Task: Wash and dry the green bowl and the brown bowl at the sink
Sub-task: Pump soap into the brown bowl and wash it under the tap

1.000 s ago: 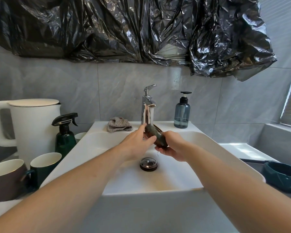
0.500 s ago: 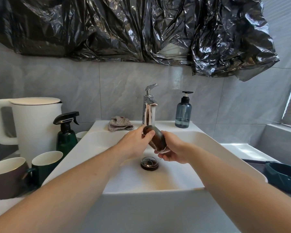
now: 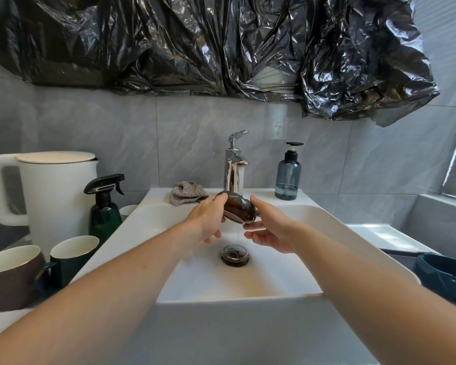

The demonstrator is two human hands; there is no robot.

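- At the far left stands a white kettle [image 3: 55,191], lid on, handle pointing left.
- In front of it sit a brown mug [image 3: 9,277] and a green mug [image 3: 73,256], side by side and touching.
- Just right of the kettle is a dark green spray bottle [image 3: 104,209] with a black trigger head.
- The white sink [image 3: 248,296] fills the middle; its round dark drain [image 3: 234,255] lies near the basin's centre.
- A crumpled cloth [image 3: 186,196] rests on the sink's back ledge, left of the chrome tap [image 3: 234,169].
- Your left hand [image 3: 208,219] reaches over the basin; its fingertips press the brown bowl's upper left edge, thumb underneath.
- The brown bowl [image 3: 238,210] is held between both hands above the drain, just in front of the tap, tilted on its side with its glossy outside facing you.
- Your right hand [image 3: 271,230] cups the bowl from the right, forefinger on its top, the other fingers spread loosely below it.
- A blue-grey soap pump [image 3: 288,175] stands on the ledge right of the tap.
- The green bowl [image 3: 448,277] sits on the counter at the far right, well apart from the sink's basin.
- Black plastic sheeting [image 3: 221,43] hangs across the wall above everything.
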